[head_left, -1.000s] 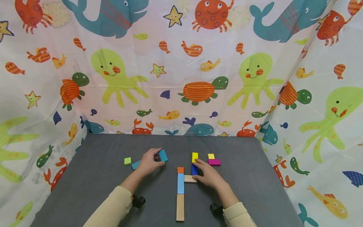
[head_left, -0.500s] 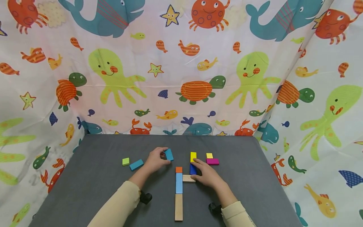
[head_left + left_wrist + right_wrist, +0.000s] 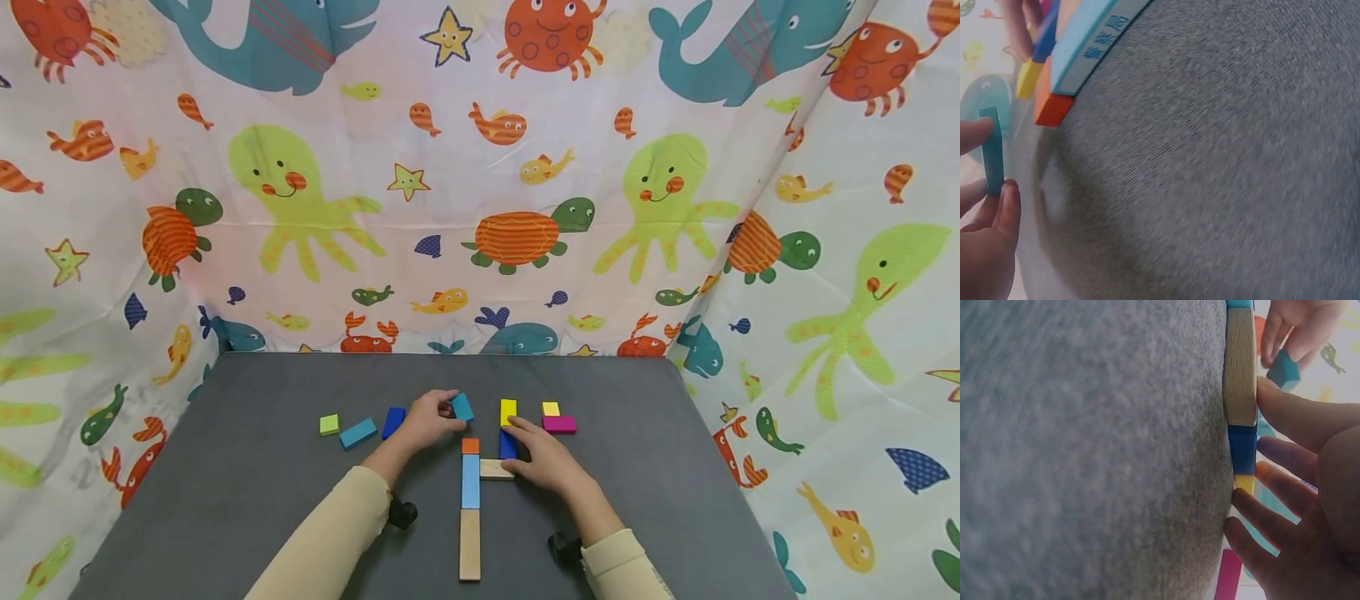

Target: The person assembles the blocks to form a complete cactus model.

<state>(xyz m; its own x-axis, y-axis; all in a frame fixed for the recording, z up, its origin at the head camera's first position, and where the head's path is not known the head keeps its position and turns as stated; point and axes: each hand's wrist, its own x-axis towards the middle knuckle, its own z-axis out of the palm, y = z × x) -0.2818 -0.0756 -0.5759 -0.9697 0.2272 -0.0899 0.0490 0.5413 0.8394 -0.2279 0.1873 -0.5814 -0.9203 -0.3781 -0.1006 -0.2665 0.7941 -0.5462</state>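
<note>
Teal block (image 3: 462, 407) in L hand (image 3: 427, 421), near & at 12 o'clock of orange block (image 3: 470, 446).
L thumb + fingers part-curled, pinching opp. ends, prob. to leave its broad face clear. R hand (image 3: 551, 458) half-spread, gripping nothing: fingertips at blue block (image 3: 507, 445) & yellow block (image 3: 508, 407), thumb at short wood block (image 3: 495, 469) (3 o'clock of light-blue block (image 3: 470, 482)), likely steadying them so edges line up.

Sea-animal curtain (image 3: 442, 212) behind a dark grey table (image 3: 645, 475)
</note>
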